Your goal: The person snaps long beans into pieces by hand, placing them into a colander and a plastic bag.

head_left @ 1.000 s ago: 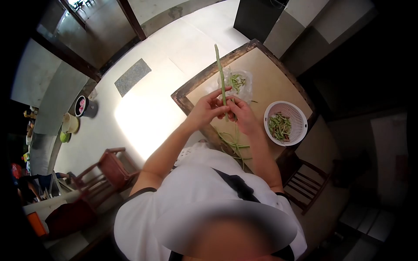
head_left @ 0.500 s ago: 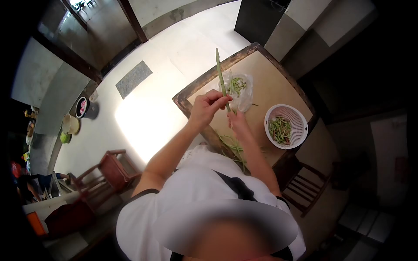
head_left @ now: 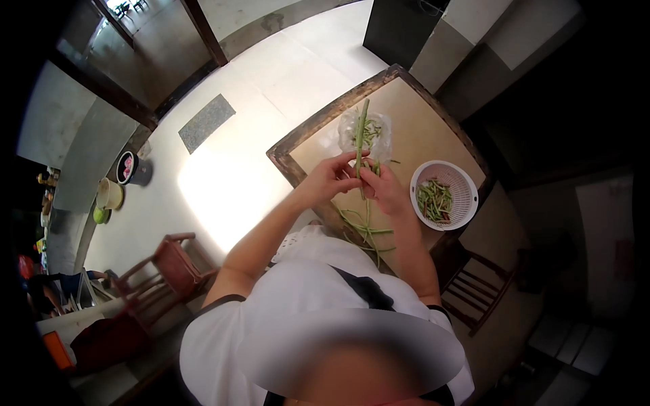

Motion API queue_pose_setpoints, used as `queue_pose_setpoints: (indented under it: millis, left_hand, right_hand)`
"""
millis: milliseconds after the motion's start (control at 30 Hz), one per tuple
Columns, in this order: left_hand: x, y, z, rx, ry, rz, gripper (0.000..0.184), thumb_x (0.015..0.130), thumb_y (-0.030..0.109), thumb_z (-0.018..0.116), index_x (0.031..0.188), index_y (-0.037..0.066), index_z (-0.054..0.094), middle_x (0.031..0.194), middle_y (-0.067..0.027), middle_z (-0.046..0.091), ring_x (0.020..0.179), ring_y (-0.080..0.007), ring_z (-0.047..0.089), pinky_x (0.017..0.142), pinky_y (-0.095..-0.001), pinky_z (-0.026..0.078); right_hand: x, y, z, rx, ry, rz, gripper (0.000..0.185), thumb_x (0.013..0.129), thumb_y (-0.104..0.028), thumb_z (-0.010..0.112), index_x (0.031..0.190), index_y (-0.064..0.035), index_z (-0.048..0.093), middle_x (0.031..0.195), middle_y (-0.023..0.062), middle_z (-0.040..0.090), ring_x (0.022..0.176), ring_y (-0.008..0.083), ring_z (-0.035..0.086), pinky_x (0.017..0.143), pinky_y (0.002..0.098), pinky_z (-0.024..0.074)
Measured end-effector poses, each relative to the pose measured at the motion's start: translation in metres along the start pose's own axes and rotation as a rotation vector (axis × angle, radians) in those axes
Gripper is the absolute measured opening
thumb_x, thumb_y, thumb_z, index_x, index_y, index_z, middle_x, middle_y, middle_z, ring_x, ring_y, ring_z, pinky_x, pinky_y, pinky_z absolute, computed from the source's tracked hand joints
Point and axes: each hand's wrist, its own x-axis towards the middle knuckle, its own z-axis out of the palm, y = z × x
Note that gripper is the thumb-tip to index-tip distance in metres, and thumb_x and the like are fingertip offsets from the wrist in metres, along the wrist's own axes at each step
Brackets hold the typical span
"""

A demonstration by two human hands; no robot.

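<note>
Both hands meet over the near part of the table. A long green bean [head_left: 363, 125] stands up between them, its top pointing away from me. My left hand [head_left: 328, 179] pinches it from the left, fingers and thumb round its lower part. Closed beside it, my right hand [head_left: 387, 189] grips the lower end, and short green bean pieces [head_left: 372, 164] show at its fingers. Just beyond is a clear plastic bag [head_left: 382, 139] with green scraps in it. More long beans [head_left: 362, 230] lie near the table edge by my body.
To the right on the table [head_left: 433, 122] stands a white colander [head_left: 467, 179] with cut bean pieces [head_left: 435, 201]. One wooden chair [head_left: 477, 281] is at the right, another [head_left: 179, 260] at the left. Buckets [head_left: 139, 169] stand along the left wall.
The bean has come lower and nearer to me and turned more upright. My right hand has moved up beside my left, and short bean pieces now show at its fingers.
</note>
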Motion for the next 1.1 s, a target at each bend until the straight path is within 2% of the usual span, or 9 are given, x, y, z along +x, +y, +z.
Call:
queue_pose_setpoints:
  millis: [67,133,333,400,533,600,867,1033,1100]
  left_hand:
    - [0.003,0.001,-0.003,0.115,-0.030,0.032,0.044,0.077,0.006,0.055,0.119,0.010,0.043,0.075,0.0001,0.055,0.065,-0.0051,0.047,0.059,-0.0183,0.039]
    - [0.008,-0.006,-0.004,-0.179,0.062,-0.082,0.028,0.077,0.008,0.056,0.105,0.005,0.055,0.079,0.0003,0.056,0.066,-0.0056,0.046,0.060,-0.0193,0.039]
    - [0.012,-0.030,0.013,0.061,0.407,0.132,0.015,0.077,0.012,0.057,0.084,-0.001,0.062,0.075,-0.0027,0.057,0.067,-0.0062,0.048,0.061,-0.0191,0.039]
    - [0.009,-0.015,0.013,-0.016,0.378,0.124,0.016,0.078,0.013,0.056,0.084,0.000,0.062,0.073,-0.0020,0.057,0.066,-0.0060,0.048,0.061,-0.0189,0.039]
    - [0.010,-0.013,0.007,-0.151,0.177,-0.026,0.019,0.082,0.018,0.052,0.085,0.002,0.062,0.068,0.0014,0.053,0.064,-0.0055,0.045,0.060,-0.0189,0.037]
    - [0.005,-0.008,0.011,-0.170,0.110,-0.081,0.020,0.082,0.019,0.051,0.086,0.002,0.062,0.067,0.0018,0.053,0.064,-0.0055,0.045,0.060,-0.0188,0.037]
    - [0.005,-0.021,0.018,-0.185,-0.035,-0.162,0.021,0.082,0.019,0.051,0.089,0.002,0.060,0.069,0.0020,0.053,0.064,-0.0059,0.046,0.059,-0.0189,0.038]
    - [0.018,-0.018,0.002,-0.182,0.214,-0.049,0.020,0.081,0.016,0.052,0.093,0.001,0.058,0.078,0.0005,0.056,0.066,-0.0062,0.047,0.063,-0.0196,0.040]
    - [0.019,-0.017,0.000,-0.182,0.176,-0.028,0.020,0.080,0.015,0.052,0.094,0.002,0.058,0.080,0.0002,0.056,0.067,-0.0064,0.047,0.064,-0.0198,0.040]
  right_hand:
    - [0.000,0.004,0.007,-0.047,0.055,-0.078,0.009,0.081,-0.017,0.047,0.080,-0.0097,0.052,0.058,-0.0065,0.042,0.047,0.0019,0.035,0.041,0.0152,0.0238]
    - [0.000,0.007,0.011,-0.093,0.114,-0.161,0.008,0.080,-0.016,0.047,0.079,-0.0097,0.052,0.057,-0.0064,0.041,0.047,0.0017,0.035,0.041,0.0156,0.0236]
    - [0.019,0.046,-0.007,0.018,0.230,0.031,0.009,0.079,-0.017,0.048,0.076,-0.0088,0.050,0.060,-0.0028,0.043,0.047,0.0059,0.039,0.042,0.0185,0.0289]
    - [0.031,0.074,-0.033,0.295,0.494,0.227,0.010,0.078,-0.016,0.048,0.080,-0.0068,0.051,0.060,-0.0019,0.044,0.049,0.0065,0.043,0.041,0.0182,0.0330]
    - [0.011,0.027,-0.002,0.540,0.553,0.065,0.013,0.079,-0.018,0.048,0.084,-0.0056,0.049,0.061,-0.0001,0.046,0.048,0.0079,0.044,0.040,0.0177,0.0333]
    - [0.003,0.004,-0.003,0.459,0.160,-0.075,0.016,0.080,-0.019,0.050,0.088,-0.0056,0.048,0.062,-0.0006,0.046,0.048,0.0063,0.043,0.038,0.0171,0.0309]
    - [-0.008,-0.015,-0.002,0.013,0.211,-0.098,0.010,0.077,-0.014,0.053,0.079,-0.0042,0.054,0.056,-0.0029,0.045,0.041,0.0025,0.036,0.037,0.0166,0.0268]
    - [-0.011,-0.004,0.001,-0.221,0.238,-0.078,0.009,0.077,-0.013,0.052,0.078,-0.0039,0.053,0.055,-0.0041,0.041,0.044,0.0021,0.034,0.039,0.0179,0.0266]
    - [-0.008,0.005,0.004,-0.409,0.228,-0.253,0.009,0.077,-0.012,0.051,0.080,-0.0033,0.052,0.057,-0.0044,0.039,0.049,0.0030,0.034,0.042,0.0193,0.0276]
